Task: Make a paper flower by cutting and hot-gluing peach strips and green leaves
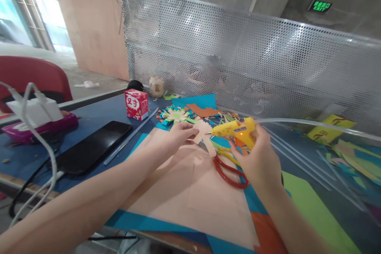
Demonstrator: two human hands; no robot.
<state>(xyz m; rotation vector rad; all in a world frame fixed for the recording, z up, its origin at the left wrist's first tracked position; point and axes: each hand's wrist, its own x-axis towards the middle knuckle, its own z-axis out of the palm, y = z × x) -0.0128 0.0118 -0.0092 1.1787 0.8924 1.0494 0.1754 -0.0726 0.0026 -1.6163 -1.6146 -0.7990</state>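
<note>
My right hand [260, 152] is wrapped round the handle of a yellow hot glue gun [233, 129], whose small orange light glows. A clear glue stick [297, 121] runs out of its back to the right. Between the fingers of my left hand [181, 135] is a cream paper cutout [203, 127] with a scalloped edge and a strip hanging down. The gun's metal tip points left, right at the cutout; whether it touches I cannot tell. Below lie red-handled scissors [230, 174] on a large cream paper sheet [190, 190].
Behind my left hand sits a layered paper flower [175, 116]. A red box [136, 104], a black phone [95, 147] and a cabled power strip [38, 121] stand at left. Paper scraps [354, 162] and glue sticks [297, 160] lie right, before a perforated metal screen [253, 55].
</note>
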